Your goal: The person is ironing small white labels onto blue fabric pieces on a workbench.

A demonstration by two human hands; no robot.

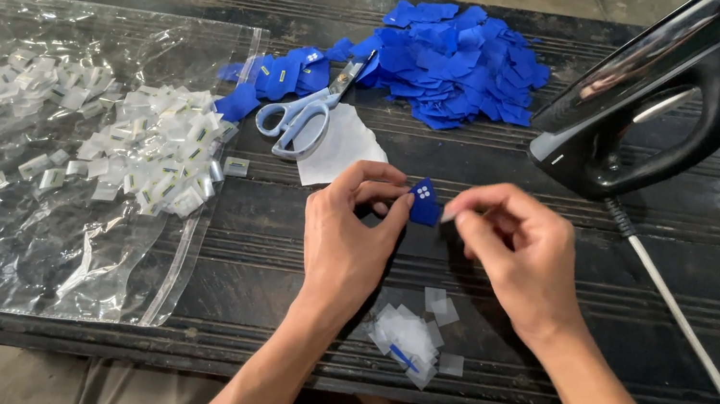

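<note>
Fingertip work on a small blue fabric tag [425, 205], held up over the dark wooden surface [654, 310] near the middle of the scene. To do this well, the tag wants to be kept flat and steady between the left thumb and forefinger while the other hand works at its right edge with a light, precise touch; a hard squeeze would likely crumple so small a piece.

The left hand [353, 230] has its grip pressed together on the tag's left side. The right hand [518, 248] has thumb and forefinger drawn nearly shut just beside the tag's right edge; whether they pinch something tiny and clear or only touch the tag, I cannot tell at this size.

Below the hands lies a little heap of clear plastic bits [410, 337]. Farther off sit scissors [305, 110], a pile of blue tags [460, 68], and a black iron [660, 96] at the right.
</note>
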